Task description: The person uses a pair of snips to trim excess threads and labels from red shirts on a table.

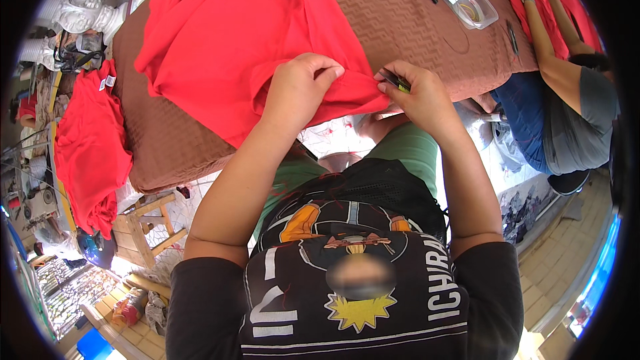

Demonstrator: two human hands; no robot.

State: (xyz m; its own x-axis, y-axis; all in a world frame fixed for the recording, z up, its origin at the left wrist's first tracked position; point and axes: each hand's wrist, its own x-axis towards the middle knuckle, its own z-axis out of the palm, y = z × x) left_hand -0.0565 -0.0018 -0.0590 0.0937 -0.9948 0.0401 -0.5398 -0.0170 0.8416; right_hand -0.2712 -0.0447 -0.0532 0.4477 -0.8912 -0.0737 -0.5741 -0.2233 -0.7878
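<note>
A red garment [220, 33] lies spread over the brown-covered table [393, 20], with its near edge hanging toward my lap. My left hand [303, 87] pinches a fold of the red cloth between thumb and fingers. Just to the right, my right hand [417, 90] is closed around a small dark tool with a yellowish-green part [398, 81], perhaps thread snips; my fingers hide most of it. Its fingertips also meet the garment's edge, which is drawn out between both hands.
Another red garment [93, 147] hangs at the left, above a wooden stool [147, 227]. A clear plastic box [470, 7] and a dark slim tool [512, 38] lie on the table's right. Beside them sits a co-worker [577, 107] with red cloth. White busts [83, 12] stand far left.
</note>
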